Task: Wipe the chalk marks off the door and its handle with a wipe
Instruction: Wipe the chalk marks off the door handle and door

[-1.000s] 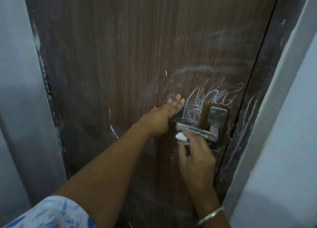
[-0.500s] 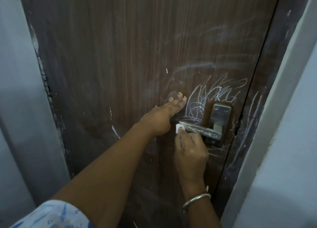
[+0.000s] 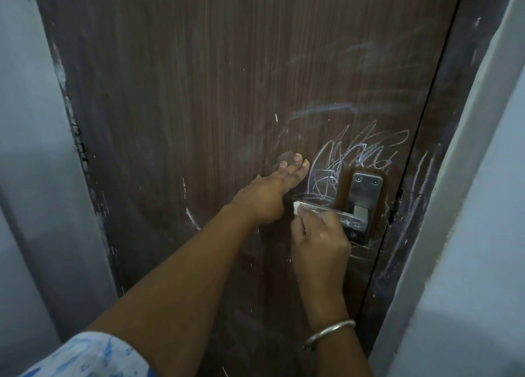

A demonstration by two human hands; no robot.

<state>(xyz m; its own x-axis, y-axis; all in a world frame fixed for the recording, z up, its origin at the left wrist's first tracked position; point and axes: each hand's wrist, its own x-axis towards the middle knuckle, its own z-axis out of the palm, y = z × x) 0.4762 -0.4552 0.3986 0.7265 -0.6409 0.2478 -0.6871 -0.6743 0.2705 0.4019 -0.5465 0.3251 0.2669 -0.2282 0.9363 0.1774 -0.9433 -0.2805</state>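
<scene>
A dark brown wooden door (image 3: 199, 92) fills the view. White chalk scribbles (image 3: 355, 155) cover it above and left of the metal lever handle (image 3: 349, 219), which carries chalk streaks too. My left hand (image 3: 270, 192) presses flat on the door, fingers straight, just left of the handle's tip. My right hand (image 3: 321, 243) grips a small white wipe (image 3: 297, 207) and holds it against the handle's left end. Most of the wipe is hidden in my fingers.
The dark door frame (image 3: 443, 149) at the right bears long chalk lines. Pale walls (image 3: 28, 149) stand on both sides of the door. Faint smeared chalk arcs lie higher up on the door. A metal bangle (image 3: 329, 334) circles my right wrist.
My right hand with the wipe has risen from below the handle onto its left end. My left hand has stayed pressed on the door.
</scene>
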